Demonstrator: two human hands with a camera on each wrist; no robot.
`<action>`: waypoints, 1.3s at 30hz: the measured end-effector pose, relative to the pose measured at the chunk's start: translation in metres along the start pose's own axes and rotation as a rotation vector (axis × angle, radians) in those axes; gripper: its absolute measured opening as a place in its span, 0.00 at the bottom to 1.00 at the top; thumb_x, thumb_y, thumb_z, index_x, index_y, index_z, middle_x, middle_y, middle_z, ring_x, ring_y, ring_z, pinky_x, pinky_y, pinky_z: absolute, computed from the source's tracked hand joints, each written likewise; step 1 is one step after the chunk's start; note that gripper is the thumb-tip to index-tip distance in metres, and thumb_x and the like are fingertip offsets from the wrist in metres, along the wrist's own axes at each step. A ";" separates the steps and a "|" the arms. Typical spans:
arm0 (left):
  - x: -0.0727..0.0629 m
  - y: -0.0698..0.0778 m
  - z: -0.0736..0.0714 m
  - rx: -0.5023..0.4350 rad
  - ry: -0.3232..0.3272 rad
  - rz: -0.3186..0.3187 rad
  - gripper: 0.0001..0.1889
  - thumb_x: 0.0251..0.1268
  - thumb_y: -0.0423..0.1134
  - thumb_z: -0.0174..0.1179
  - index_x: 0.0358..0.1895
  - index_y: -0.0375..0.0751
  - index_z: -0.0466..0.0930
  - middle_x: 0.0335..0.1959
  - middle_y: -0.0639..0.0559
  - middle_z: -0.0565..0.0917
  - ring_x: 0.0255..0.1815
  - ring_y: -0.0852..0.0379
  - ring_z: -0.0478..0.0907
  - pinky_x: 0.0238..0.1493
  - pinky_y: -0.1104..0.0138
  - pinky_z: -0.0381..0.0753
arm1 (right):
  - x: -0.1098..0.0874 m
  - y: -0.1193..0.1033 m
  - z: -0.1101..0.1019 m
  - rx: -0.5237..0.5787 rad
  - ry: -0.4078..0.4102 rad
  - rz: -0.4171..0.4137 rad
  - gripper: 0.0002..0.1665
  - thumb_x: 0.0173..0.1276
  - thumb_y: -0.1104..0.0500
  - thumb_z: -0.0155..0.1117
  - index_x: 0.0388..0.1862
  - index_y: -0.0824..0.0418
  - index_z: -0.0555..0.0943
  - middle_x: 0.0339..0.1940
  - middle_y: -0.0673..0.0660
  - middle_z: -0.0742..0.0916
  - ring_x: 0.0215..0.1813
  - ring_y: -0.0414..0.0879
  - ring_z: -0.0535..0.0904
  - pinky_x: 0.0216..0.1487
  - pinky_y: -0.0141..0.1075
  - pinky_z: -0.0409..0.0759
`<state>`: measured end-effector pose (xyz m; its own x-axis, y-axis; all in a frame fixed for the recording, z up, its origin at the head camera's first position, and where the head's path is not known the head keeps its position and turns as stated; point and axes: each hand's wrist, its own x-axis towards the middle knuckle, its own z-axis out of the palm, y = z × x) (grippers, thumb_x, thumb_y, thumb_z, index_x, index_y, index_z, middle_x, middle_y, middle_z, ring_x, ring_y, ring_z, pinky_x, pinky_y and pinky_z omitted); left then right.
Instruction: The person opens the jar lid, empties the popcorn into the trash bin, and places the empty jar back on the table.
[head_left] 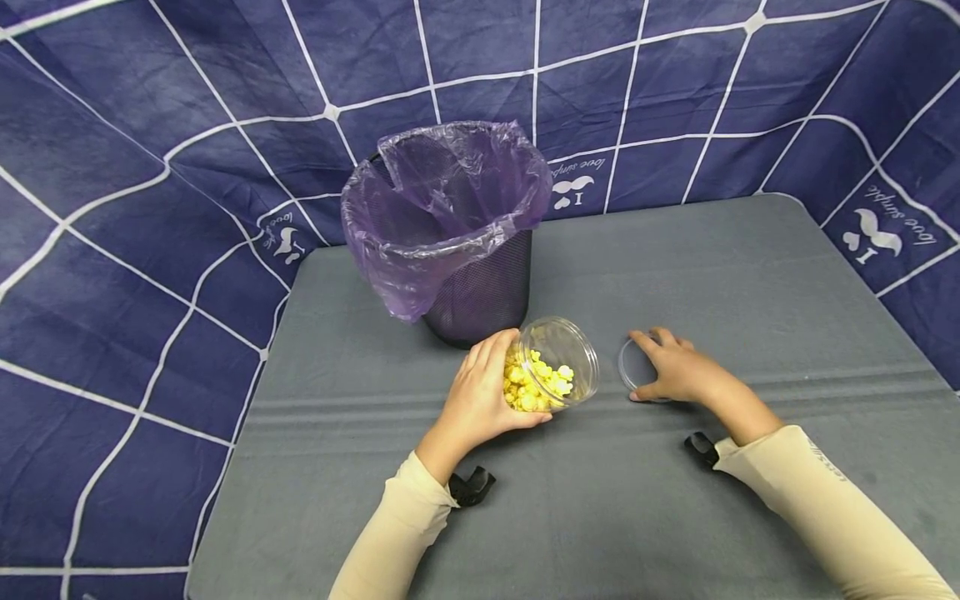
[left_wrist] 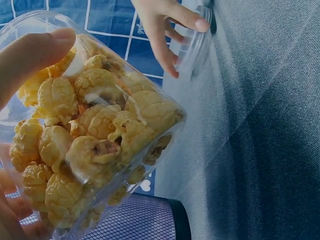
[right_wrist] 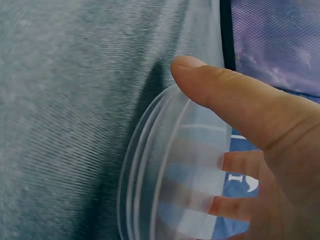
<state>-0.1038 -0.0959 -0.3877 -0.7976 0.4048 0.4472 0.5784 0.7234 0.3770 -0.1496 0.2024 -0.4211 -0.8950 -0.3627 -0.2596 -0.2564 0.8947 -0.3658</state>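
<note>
A clear plastic jar (head_left: 564, 343) of yellow popcorn (left_wrist: 100, 125) leans over on its side in the head view, its uncovered mouth facing right. My left hand (head_left: 480, 395) grips it round the body, thumb on the near side and fingers on the far side. To its right, a round clear lid (right_wrist: 167, 165) is low over the grey surface. My right hand (head_left: 681, 372) spans this lid, thumb and fingertips at opposite parts of its rim. Through the clear plastic, some of the right fingers (right_wrist: 240, 207) show in the right wrist view.
Behind the jar stands a black mesh bin (head_left: 487, 292) lined with a purple plastic bag (head_left: 450, 242). The grey cloth-covered surface (head_left: 600, 508) lies under both hands. Blue curtains (head_left: 660, 92) with white lines enclose the back and sides. Black wrist mounts (head_left: 472, 487) sit at both cuffs.
</note>
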 end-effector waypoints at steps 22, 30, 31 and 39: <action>0.002 0.004 0.003 -0.034 0.024 0.013 0.55 0.22 0.61 0.73 0.60 0.37 0.59 0.56 0.46 0.68 0.55 0.50 0.66 0.54 0.60 0.66 | -0.002 -0.057 0.014 0.766 0.094 -0.584 0.70 0.40 0.65 0.76 0.72 0.52 0.37 0.70 0.63 0.54 0.69 0.57 0.48 0.65 0.36 0.50; 0.000 0.010 0.006 -0.109 0.060 0.004 0.57 0.20 0.59 0.75 0.60 0.35 0.59 0.57 0.46 0.67 0.56 0.50 0.64 0.56 0.61 0.65 | -0.001 -0.077 0.023 1.083 0.125 -0.731 0.64 0.44 0.71 0.73 0.70 0.60 0.39 0.67 0.70 0.55 0.65 0.67 0.50 0.62 0.35 0.59; -0.001 0.010 0.007 -0.122 0.062 0.002 0.57 0.20 0.59 0.75 0.60 0.35 0.58 0.57 0.46 0.67 0.56 0.50 0.64 0.56 0.61 0.65 | 0.000 -0.079 0.024 1.096 0.137 -0.735 0.64 0.44 0.70 0.73 0.70 0.61 0.40 0.67 0.71 0.55 0.65 0.67 0.50 0.62 0.35 0.59; 0.003 0.014 -0.006 -0.249 -0.024 -0.006 0.66 0.21 0.62 0.74 0.68 0.38 0.46 0.65 0.44 0.59 0.64 0.51 0.57 0.61 0.59 0.59 | -0.005 -0.086 0.016 1.074 0.282 -0.759 0.65 0.37 0.73 0.75 0.69 0.64 0.44 0.64 0.73 0.59 0.62 0.68 0.57 0.60 0.38 0.62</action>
<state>-0.0970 -0.0879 -0.3759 -0.8033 0.4158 0.4263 0.5955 0.5667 0.5694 -0.1173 0.1226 -0.4027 -0.7379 -0.4915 0.4625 -0.4242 -0.1952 -0.8843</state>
